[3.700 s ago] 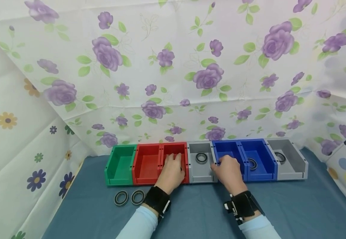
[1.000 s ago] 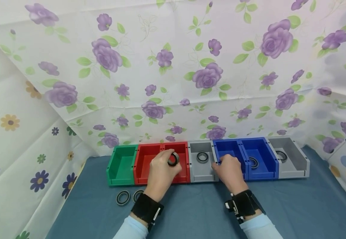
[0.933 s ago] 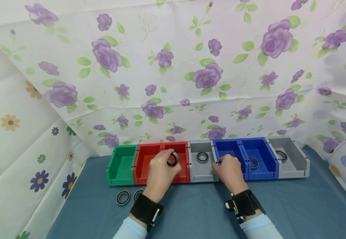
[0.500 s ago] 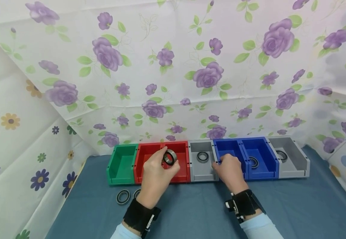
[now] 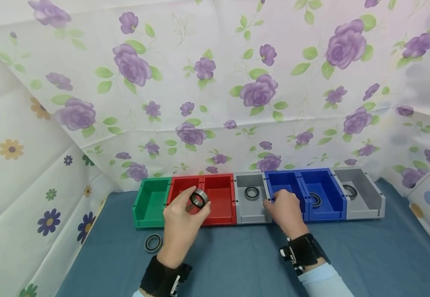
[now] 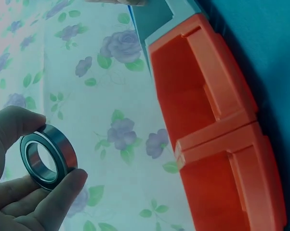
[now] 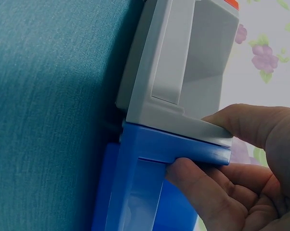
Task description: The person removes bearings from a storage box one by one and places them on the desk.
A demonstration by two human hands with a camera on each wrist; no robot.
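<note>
A ball bearing point(image 6: 63, 147) is pinched between the thumb and fingers of my left hand point(image 5: 181, 225), tilted so its hole shows. The hand holds it raised in front of the left red bin point(image 5: 179, 183) and the right red bin point(image 5: 218, 198). My right hand point(image 5: 284, 210) grips the adjoining side walls of the middle grey bin point(image 7: 169, 115) and the left blue bin point(image 7: 183, 147), thumb on the grey side and fingers on the blue. Another bearing point(image 5: 147, 243) lies flat on the table, left of my left wrist.
A green bin point(image 5: 152, 206) ends the row at left. Single bearings sit in the middle grey bin, the right blue bin point(image 5: 324, 212) and the end grey bin point(image 5: 367, 206). Blue cloth point(image 5: 237, 260) covers the table; a flowered sheet point(image 5: 218, 90) hangs behind.
My left hand has lifted the bearing out of the right red bin and moved it left, turning it. It now covers the second bearing on the table. My right hand keeps its place.
</note>
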